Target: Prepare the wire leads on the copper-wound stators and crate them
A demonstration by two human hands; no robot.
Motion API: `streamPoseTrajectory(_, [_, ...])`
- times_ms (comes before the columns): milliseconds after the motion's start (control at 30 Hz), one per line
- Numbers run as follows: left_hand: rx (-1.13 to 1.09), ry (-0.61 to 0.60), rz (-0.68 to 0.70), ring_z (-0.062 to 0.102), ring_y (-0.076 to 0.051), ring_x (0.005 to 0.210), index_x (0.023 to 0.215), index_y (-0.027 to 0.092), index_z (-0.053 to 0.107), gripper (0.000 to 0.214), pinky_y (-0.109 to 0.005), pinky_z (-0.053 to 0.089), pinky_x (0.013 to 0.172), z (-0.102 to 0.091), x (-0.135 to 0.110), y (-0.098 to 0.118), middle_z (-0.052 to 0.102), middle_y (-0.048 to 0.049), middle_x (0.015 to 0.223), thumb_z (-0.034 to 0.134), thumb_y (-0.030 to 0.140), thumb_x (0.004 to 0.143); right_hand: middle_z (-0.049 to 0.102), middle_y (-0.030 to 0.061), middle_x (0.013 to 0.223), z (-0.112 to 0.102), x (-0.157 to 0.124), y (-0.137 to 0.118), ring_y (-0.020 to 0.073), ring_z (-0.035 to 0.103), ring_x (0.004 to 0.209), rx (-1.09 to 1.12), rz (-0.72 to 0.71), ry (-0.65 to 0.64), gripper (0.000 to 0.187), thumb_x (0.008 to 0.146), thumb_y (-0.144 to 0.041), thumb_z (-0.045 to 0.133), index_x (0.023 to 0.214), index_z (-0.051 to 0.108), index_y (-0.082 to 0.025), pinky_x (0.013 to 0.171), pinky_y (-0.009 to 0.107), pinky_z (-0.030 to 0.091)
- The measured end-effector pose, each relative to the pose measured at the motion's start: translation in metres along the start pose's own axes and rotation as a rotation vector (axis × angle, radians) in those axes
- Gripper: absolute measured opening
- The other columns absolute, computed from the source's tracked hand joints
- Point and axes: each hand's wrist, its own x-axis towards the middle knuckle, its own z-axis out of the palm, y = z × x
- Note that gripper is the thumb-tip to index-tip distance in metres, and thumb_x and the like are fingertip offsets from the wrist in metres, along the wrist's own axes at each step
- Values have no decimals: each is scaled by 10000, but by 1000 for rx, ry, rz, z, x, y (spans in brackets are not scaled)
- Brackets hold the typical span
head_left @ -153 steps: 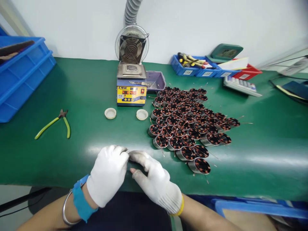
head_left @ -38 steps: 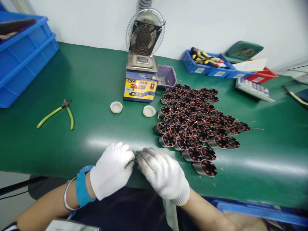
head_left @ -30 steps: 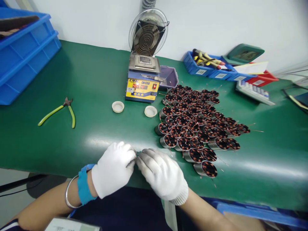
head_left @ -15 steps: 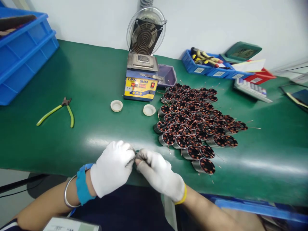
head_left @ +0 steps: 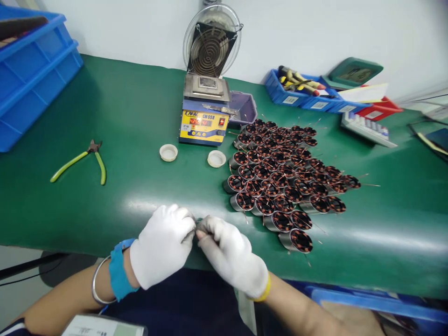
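My left hand (head_left: pixel 164 247), in a white glove, is closed in a pinch near the front edge of the green table (head_left: pixel 126 140). My right hand (head_left: pixel 231 252), gloved as well, pinches at the same spot, fingertips almost touching the left ones. Whatever sits between the fingertips is too small and covered to make out. To the right of my hands stand several wire-wound motor stators (head_left: pixel 280 182), metal rings with copper windings and loose wire ends. Two small white caps (head_left: pixel 168 152) lie beyond my hands. Cutting pliers (head_left: pixel 93 147) with green handles lie open at the left.
A solder pot (head_left: pixel 200 123) with a red display stands at the back, a fan (head_left: pixel 209 51) behind it and a purple tray (head_left: pixel 242 108) beside it. Blue stacked crates (head_left: pixel 38 79) fill the left corner. Small tool bins (head_left: pixel 289 97) and a green clock (head_left: pixel 355 73) line the back right.
The view has shifted very slightly. Both hands keep the same pinch at the same place, and the things on the table have not moved.
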Motion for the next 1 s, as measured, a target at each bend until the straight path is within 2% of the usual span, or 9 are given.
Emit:
streamPoseTrajectory(67, [-5,-22,-2,517,-208,816,773,184,549,154,-381,399,740,0,0,0,591,-37,863,448,147,884,655,16,653,0,1,-1,125,619,555,296,175,-169,227,940,-216,365,811,545,-167,541,237,482])
streamPoseTrajectory(133, [-3,-27,-6,516,-207,815,770,187,548,159,-380,399,742,-1,0,1,589,-37,859,447,151,887,660,12,672,-2,0,2,124,623,566,240,152,-115,191,929,-226,409,820,554,-168,554,240,492])
streamPoseTrajectory(233, [1,-16,-4,514,-207,807,762,189,549,175,-378,404,738,-2,0,3,586,-40,847,442,170,899,704,74,876,-6,-5,7,192,666,799,-331,-262,233,107,884,-195,528,924,622,-164,693,307,517])
streamPoseTrajectory(333, [-5,-23,-13,518,-207,803,766,183,556,186,-377,411,742,-3,1,3,587,-49,846,428,160,898,710,99,959,-6,-6,9,218,653,929,-674,-559,344,173,904,-142,505,1008,643,-151,775,335,507])
streamPoseTrajectory(533, [31,-47,-11,505,-210,780,740,192,537,166,-376,406,716,1,1,1,580,-44,832,449,143,872,683,80,860,-14,1,5,221,639,872,-877,-518,166,201,882,-96,451,878,641,-163,891,381,489])
streamPoseTrajectory(633, [28,-27,-15,519,-209,804,752,190,548,185,-372,415,731,2,-1,0,598,-43,859,435,152,893,639,68,756,-32,-3,4,224,614,734,-1010,-357,200,187,819,-54,470,781,609,-172,752,383,506])
streamPoseTrajectory(733, [1,14,-20,535,-210,840,800,189,573,177,-376,428,764,2,-2,-2,617,-44,896,436,170,910,626,28,761,-40,-8,2,166,588,646,-688,-181,116,94,841,-147,528,844,607,-198,582,285,455])
streamPoseTrajectory(833, [-2,24,-25,542,-216,827,806,185,584,161,-388,442,749,3,-1,-1,626,-47,891,452,160,895,663,16,873,-28,-6,-2,153,626,748,-260,-57,16,154,848,-233,569,992,620,-211,660,262,468])
streamPoseTrajectory(1000, [-98,49,-65,587,-230,963,904,198,610,108,-417,487,856,-5,-4,-2,655,-56,1027,512,179,864,658,1,772,-16,7,1,141,609,709,41,161,-45,147,858,-230,501,804,634,-200,629,254,440])
